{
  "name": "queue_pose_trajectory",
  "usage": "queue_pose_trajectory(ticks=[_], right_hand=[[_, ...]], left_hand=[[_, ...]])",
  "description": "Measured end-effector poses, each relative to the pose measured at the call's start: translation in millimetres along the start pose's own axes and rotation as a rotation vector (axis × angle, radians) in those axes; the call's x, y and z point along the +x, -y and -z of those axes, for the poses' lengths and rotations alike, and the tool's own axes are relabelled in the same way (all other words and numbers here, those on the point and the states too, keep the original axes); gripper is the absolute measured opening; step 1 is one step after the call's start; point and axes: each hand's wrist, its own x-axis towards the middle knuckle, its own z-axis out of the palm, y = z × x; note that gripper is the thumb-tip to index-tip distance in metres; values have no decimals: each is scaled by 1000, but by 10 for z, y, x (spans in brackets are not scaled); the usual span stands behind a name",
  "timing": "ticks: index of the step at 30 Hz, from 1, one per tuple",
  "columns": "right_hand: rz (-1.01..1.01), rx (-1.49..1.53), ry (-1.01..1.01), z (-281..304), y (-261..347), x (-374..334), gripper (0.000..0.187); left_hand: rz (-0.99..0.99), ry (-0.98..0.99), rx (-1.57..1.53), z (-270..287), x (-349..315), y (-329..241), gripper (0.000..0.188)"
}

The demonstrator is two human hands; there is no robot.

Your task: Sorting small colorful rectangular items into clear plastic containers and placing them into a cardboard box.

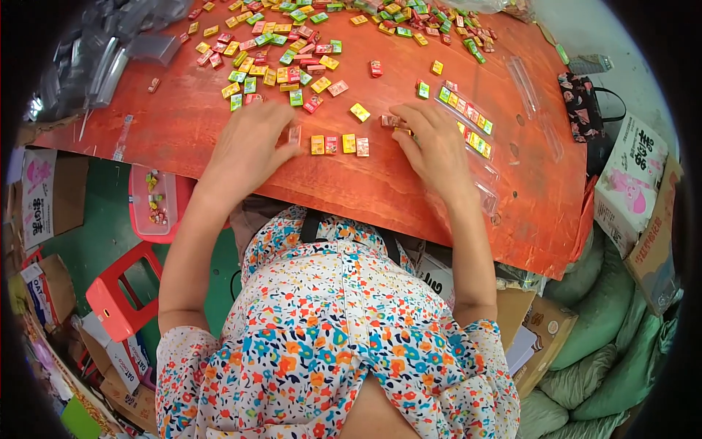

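Observation:
Four-sided small candy boxes in yellow and pink stand in a short row on the orange-red table, among them a yellow box [317, 145] and a pink box [363, 147]. To their left, my left hand [252, 146] curls its thumb and fingers about a small pink box [295, 135]. At the row's other side my right hand [435, 143] has its fingertips closed on a small reddish-brown box [390, 121]; a bit of yellow shows under its fingers. A single yellow box [359, 112] lies between the hands, farther off.
Many loose boxes [281, 55] spread over the table's [351, 179] far side. Beside my right hand lie clear plastic trays [468, 111], some filled with boxes. Clear plastic sleeves [106, 69] heap at far left. A red stool [124, 293] and a tub [153, 201] stand below, left.

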Motion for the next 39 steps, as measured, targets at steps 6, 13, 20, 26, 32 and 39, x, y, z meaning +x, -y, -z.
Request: queue_pose_trajectory(ticks=[6, 13, 20, 26, 32, 39], right_hand=[[56, -169, 86, -109, 38, 107, 26], [-9, -196, 5, -210, -10, 111, 18], [-83, -171, 61, -179, 18, 133, 18], [-130, -90, 7, -115, 94, 119, 20], [-209, -64, 116, -108, 239, -80, 19], [-86, 28, 125, 71, 117, -99, 27]], left_hand=[[90, -11, 23, -159, -147, -61, 35], [54, -155, -15, -230, 39, 37, 30], [-58, -126, 256, -311, 369, 73, 15], [-64, -163, 274, -355, 365, 58, 15], [89, -124, -20, -49, -31, -45, 22], [174, -29, -22, -41, -294, -2, 30]])
